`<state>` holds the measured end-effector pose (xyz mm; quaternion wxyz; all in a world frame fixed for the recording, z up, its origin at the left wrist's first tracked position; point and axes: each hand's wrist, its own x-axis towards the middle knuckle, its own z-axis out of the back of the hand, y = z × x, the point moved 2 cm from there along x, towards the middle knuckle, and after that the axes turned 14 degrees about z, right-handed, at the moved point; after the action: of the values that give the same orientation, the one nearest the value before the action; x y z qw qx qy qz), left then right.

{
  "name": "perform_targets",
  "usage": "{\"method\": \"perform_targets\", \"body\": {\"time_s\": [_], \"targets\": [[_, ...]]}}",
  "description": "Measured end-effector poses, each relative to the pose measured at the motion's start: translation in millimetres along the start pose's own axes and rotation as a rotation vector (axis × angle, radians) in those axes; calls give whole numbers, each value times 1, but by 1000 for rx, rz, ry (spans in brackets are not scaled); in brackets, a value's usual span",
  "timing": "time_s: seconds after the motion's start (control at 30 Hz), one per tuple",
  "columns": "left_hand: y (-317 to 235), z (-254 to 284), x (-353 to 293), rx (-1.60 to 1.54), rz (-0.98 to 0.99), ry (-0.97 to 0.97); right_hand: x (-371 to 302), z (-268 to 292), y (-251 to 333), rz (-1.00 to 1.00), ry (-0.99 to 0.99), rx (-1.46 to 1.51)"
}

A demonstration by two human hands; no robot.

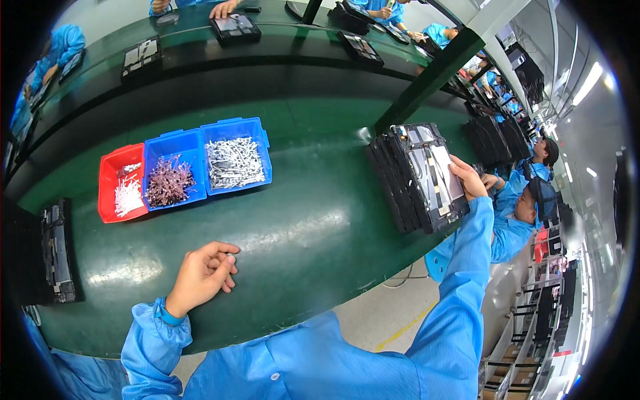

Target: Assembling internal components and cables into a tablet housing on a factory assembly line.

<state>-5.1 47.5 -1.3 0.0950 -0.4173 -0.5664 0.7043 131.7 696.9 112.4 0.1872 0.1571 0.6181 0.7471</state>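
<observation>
My left hand (205,275) rests above the green bench (300,267) at the near left, thumb and fingers pinched. A tiny greyish thing shows at the fingertips, too small to name. At the right, my right hand (469,177) grips the right edge of the top tablet-like device (433,173), its inside parts exposed: silver plates, a white panel and strips in a black frame. That device lies on a stack of similar black units (392,187). The underside of my grip is hidden.
A red bin (105,190) of small white pieces joins two blue bins (175,136) of brownish and silver-white parts. Another black device (59,250) stands at the left edge. A green post (430,83) rises behind the stack. Co-workers (517,220) sit at right and across the line.
</observation>
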Motion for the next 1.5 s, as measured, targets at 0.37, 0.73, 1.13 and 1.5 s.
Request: {"method": "perform_targets", "body": {"time_s": [0.37, 0.73, 1.13, 1.5], "targets": [[3, 4, -3, -52, 36, 40, 17, 11, -29, -69, 64, 3], [0, -1, -7, -4, 52, -7, 24, 9, -23, 31, 9, -169], [1, -4, -5, -3, 43, -12, 15, 3, -29, 195, 14, -430], [-1, -17, -15, 156, -221, -130, -51, -135, 52, 695, -118, -737]]}}
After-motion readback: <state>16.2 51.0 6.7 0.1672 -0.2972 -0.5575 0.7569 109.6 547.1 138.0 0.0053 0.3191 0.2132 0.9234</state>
